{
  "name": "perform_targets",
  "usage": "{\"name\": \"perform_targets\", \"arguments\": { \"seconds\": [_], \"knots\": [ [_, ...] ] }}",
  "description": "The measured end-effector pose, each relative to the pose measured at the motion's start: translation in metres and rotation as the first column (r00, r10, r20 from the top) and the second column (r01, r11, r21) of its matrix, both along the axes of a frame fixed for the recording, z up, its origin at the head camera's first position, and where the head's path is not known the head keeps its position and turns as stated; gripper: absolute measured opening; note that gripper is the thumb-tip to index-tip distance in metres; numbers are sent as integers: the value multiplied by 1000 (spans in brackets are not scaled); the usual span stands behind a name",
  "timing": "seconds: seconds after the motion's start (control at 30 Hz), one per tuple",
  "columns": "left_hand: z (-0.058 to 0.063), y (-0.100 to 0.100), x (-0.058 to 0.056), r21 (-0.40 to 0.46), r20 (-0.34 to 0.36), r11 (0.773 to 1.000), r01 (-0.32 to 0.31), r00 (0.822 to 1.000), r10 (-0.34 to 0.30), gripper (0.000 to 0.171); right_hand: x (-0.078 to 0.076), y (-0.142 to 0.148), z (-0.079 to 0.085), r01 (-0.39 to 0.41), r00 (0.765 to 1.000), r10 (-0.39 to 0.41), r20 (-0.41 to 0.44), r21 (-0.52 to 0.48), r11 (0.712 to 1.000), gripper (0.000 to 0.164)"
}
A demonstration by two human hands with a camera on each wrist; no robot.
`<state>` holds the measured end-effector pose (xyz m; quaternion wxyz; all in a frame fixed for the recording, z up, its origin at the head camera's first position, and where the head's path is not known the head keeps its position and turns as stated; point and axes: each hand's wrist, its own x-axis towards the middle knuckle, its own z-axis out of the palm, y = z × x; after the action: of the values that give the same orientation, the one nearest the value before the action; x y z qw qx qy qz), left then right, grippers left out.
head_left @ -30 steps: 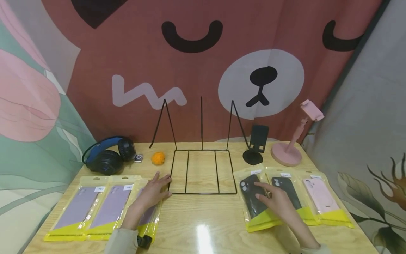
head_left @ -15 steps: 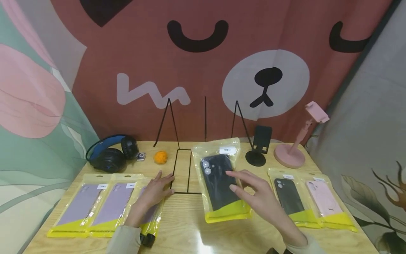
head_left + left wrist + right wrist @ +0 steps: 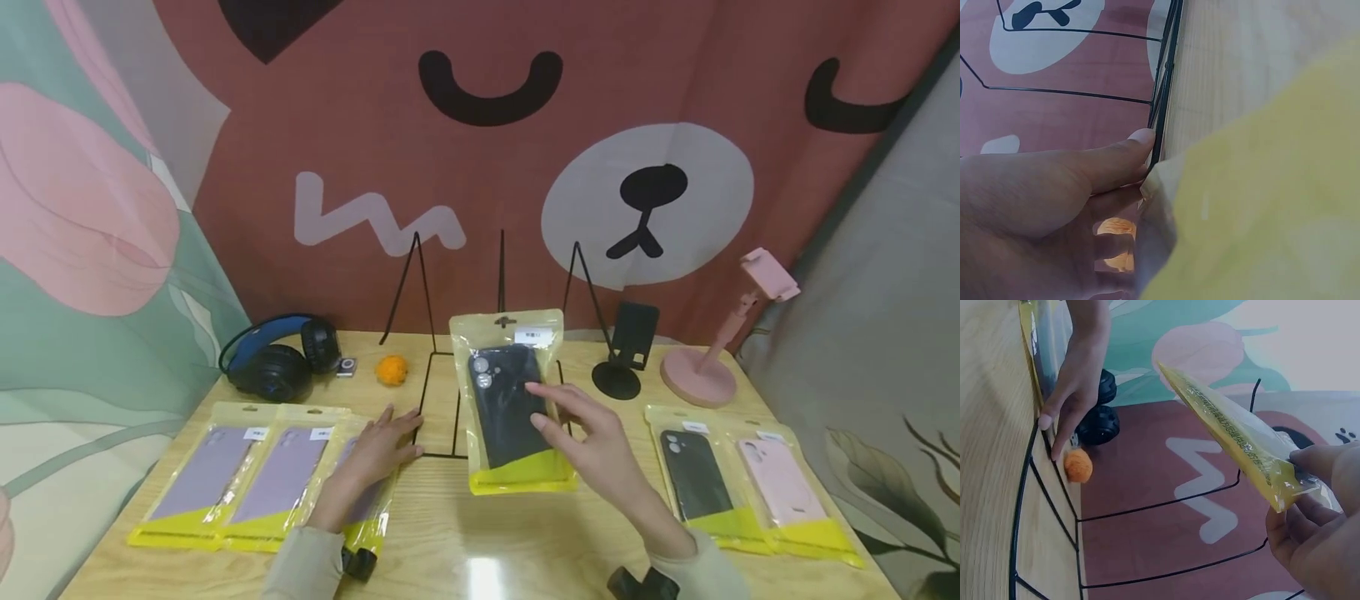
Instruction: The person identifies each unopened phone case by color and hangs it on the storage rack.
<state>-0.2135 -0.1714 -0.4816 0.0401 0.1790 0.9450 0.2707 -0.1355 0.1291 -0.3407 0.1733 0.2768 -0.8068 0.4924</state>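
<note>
From where I stand, the person's right hand [image 3: 592,442] holds a yellow-edged packet [image 3: 510,408] up off the wooden table [image 3: 427,529], pinching its right side with the thumb and fingertips. A black phone case shows through the packet's front, with a white label near the top right corner and a bright yellow band along the bottom. The packet hangs over the middle of a black wire rack [image 3: 442,456], hiding part of its base; in the right wrist view it is well apart from the base wires. The left hand [image 3: 378,450] is spread fairly wide, its fingers mostly straight and its tips touching the left side of the rack, thumb toward the near corner. Three packets with purple cases [image 3: 279,471] lie in a row on the left, the rightmost partly covered by the left hand and forearm. On the right lie two more, a black-case packet [image 3: 696,473] and, just beside it, a pink-case packet [image 3: 778,479]. Along the far left sit headphones [image 3: 273,373], a little square device [image 3: 347,367] and a fuzzy orange ball [image 3: 392,370]; at the far right are a black stand [image 3: 617,382] and a taller pink stand [image 3: 696,380]. Behind everything hangs a reddish curtain [image 3: 360,125] printed with a bear's face.
</note>
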Motion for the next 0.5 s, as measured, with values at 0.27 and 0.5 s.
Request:
{"name": "perform_targets", "arguments": {
  "seconds": [0.27,0.5],
  "knots": [
    [2,-1,-1,-4,14,1000,-11,1000,11,53,-55,-1,-11,39,998,-38,44,-17,999,37],
    [-1,1,0,3,26,1000,-2,1000,2,52,-113,-2,-15,38,998,-37,45,-27,999,39]
  ]
}}
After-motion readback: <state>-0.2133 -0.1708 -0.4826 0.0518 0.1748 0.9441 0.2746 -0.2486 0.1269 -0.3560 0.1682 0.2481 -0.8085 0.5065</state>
